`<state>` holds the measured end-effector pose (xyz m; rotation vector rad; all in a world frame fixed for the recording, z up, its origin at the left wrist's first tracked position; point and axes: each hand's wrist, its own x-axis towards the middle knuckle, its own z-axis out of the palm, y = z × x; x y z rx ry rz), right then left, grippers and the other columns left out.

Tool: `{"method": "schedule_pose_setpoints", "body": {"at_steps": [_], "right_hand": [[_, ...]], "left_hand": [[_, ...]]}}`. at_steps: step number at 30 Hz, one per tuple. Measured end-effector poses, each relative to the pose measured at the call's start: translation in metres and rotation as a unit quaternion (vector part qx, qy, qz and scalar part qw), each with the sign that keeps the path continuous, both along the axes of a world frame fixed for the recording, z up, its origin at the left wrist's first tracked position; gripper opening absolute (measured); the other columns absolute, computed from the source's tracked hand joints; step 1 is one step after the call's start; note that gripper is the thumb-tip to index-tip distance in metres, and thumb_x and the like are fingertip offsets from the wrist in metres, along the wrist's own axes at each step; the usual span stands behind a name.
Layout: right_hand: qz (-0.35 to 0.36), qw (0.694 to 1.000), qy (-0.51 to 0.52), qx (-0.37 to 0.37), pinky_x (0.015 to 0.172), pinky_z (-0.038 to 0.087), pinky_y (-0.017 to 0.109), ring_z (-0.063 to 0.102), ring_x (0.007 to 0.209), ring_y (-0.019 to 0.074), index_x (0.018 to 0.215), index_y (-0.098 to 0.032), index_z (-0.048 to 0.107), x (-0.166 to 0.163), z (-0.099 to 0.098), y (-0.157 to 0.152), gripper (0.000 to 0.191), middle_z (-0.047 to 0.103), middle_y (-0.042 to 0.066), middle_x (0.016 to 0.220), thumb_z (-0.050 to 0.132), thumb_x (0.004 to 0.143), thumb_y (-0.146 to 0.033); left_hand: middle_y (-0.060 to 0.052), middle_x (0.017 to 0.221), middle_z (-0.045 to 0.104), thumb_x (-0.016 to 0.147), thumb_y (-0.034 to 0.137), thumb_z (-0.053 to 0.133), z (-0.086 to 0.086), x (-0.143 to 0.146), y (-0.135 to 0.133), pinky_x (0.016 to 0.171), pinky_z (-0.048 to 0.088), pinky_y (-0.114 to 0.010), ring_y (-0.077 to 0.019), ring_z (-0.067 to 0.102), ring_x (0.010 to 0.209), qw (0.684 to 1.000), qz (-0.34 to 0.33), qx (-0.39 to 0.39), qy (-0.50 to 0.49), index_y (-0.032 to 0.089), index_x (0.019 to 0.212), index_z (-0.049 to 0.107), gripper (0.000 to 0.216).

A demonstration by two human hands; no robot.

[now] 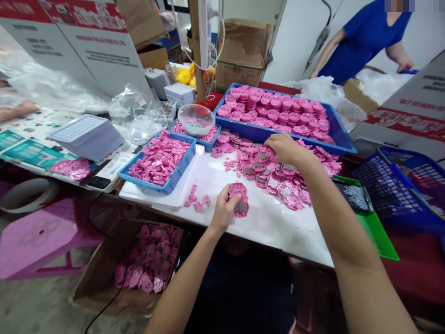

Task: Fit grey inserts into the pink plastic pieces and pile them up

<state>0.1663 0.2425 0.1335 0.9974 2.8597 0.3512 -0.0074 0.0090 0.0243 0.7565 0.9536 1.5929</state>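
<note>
My left hand [226, 207] grips a pink plastic casing [240, 211] above the front of the white table, thumb across its face; a grey patch shows on its lower half. Further back, my right hand [283, 147] reaches over a heap of similar pink casings [259, 165], many with grey rectangles on them. Its fingers are bent down at the heap's back edge, and their tips are too hidden to show whether anything is between them. Small pink pieces [231, 164] lie left of the heap. A few loose pink parts [197, 199] rest left of my left hand.
A blue tray [342, 139] holds stacked pink casings at the back. Left stand a smaller blue tray [163, 188] of pink parts and a clear bowl [196, 116]. Right are a green tray [380, 236] and a blue basket [392, 185]. A person in blue [368, 37] stands behind.
</note>
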Motion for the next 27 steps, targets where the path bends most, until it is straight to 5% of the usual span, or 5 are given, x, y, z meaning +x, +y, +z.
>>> {"method": "schedule_pose_setpoints", "body": {"at_steps": [6, 12, 17, 27], "right_hand": [[-0.043, 0.997, -0.058, -0.004, 0.113, 0.028, 0.051, 0.046, 0.133, 0.0305, 0.124, -0.016, 0.067, 0.008, 0.001, -0.010, 0.058, 0.065, 0.012, 0.132, 0.050, 0.073, 0.006], [0.025, 1.000, -0.003, -0.014, 0.092, 0.039, 0.039, 0.059, 0.103, 0.0278, 0.107, -0.009, 0.072, -0.068, -0.030, -0.056, 0.030, 0.069, 0.019, 0.112, 0.049, 0.088, -0.005], [0.032, 0.999, -0.008, -0.004, 0.092, 0.037, 0.041, 0.056, 0.109, 0.0326, 0.116, -0.004, 0.068, -0.111, -0.064, -0.080, 0.032, 0.065, 0.024, 0.119, 0.047, 0.093, -0.009], [0.030, 0.999, 0.001, -0.019, 0.091, 0.038, 0.042, 0.057, 0.107, 0.0335, 0.111, -0.004, 0.070, -0.092, -0.065, -0.079, 0.031, 0.066, 0.025, 0.114, 0.045, 0.093, -0.007]], "left_hand": [[0.003, 0.071, 0.050, 0.079, 0.033, 0.066, 0.005, 0.001, -0.002, 0.059, 0.041, -0.021, -0.0096, 0.044, 0.061, 1.000, 0.012, -0.012, -0.006, 0.018, 0.078, 0.056, 0.018], [0.004, 0.069, 0.048, 0.078, 0.030, 0.065, 0.004, 0.001, -0.004, 0.055, 0.040, -0.019, -0.0087, 0.042, 0.059, 1.000, 0.013, -0.005, -0.017, 0.019, 0.076, 0.054, 0.016], [0.003, 0.071, 0.049, 0.078, 0.029, 0.066, 0.002, 0.000, -0.004, 0.056, 0.041, -0.019, -0.0094, 0.044, 0.062, 1.000, 0.020, -0.004, -0.010, 0.018, 0.076, 0.055, 0.016], [0.003, 0.072, 0.051, 0.078, 0.032, 0.064, 0.002, 0.002, -0.005, 0.058, 0.042, -0.021, -0.0098, 0.046, 0.061, 1.000, 0.003, -0.009, 0.006, 0.019, 0.079, 0.054, 0.017]]}}
